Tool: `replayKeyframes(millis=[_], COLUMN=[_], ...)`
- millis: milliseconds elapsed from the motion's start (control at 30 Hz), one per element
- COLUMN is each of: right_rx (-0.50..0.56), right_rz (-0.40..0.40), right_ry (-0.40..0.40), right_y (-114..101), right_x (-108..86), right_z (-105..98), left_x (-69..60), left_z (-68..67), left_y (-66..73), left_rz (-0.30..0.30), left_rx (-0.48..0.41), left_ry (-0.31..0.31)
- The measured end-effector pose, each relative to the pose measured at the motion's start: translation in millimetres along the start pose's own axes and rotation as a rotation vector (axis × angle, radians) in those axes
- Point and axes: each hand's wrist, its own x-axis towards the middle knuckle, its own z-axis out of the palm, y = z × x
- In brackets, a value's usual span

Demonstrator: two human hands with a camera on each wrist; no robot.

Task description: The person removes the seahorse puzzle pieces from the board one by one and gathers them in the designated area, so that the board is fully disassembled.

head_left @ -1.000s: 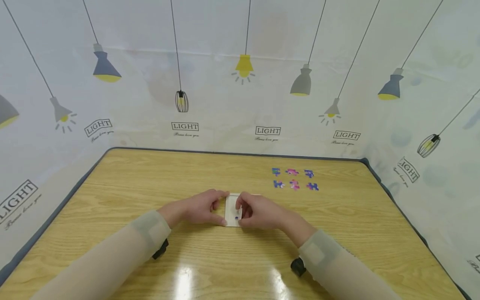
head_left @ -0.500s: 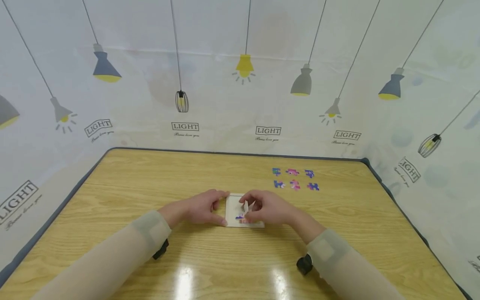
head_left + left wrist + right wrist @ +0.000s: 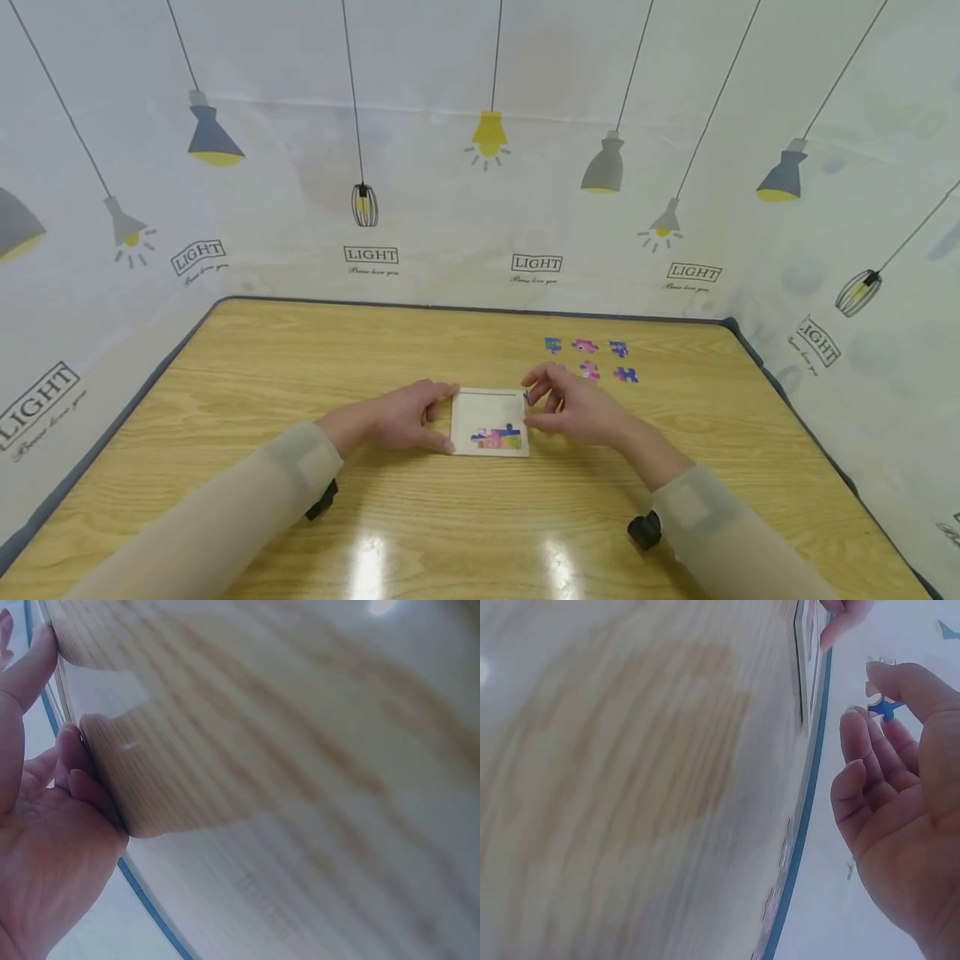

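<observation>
In the head view a white puzzle tray (image 3: 487, 410) lies flat on the table, with joined colourful puzzle pieces (image 3: 498, 437) in its lower part. My left hand (image 3: 405, 414) rests at its left edge, the extended thumb and forefinger touching the two left corners. Just off the tray's right edge, my right hand (image 3: 573, 406) holds a small blue puzzle piece (image 3: 885, 709) between thumb and fingertips, clearest in the right wrist view. In the left wrist view the left hand (image 3: 52, 832) shows its palm side, its lower fingers bent near the tabletop.
Loose pink and blue puzzle pieces lie in two rows at the back right, among them a pink piece (image 3: 585, 344) and a blue one (image 3: 626, 374). The right hand partly covers one. A wooden table (image 3: 337, 350) with a dark edge meets a lamp-printed backdrop (image 3: 435, 142).
My right hand has moved right from over the tray to beyond its right edge, holding a puzzle piece. The pieces in the tray are now uncovered. The left hand stays in place.
</observation>
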Motion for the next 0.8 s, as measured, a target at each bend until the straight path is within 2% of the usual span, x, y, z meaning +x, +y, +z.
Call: replayKeyframes(millis=[400, 800], right_rx=[-0.064, -0.029], right_rz=[0.104, 0.142], right_ry=[0.023, 0.004], right_y=[43.0, 60.0], right_x=[-12.2, -12.2], right_z=[-24.1, -32.6], left_x=[-1.8, -2.4], left_z=[-1.1, -1.5], left_y=[1.4, 3.6], left_rz=[-0.002, -0.004], left_rx=[0.000, 0.008], left_ry=[0.000, -0.001])
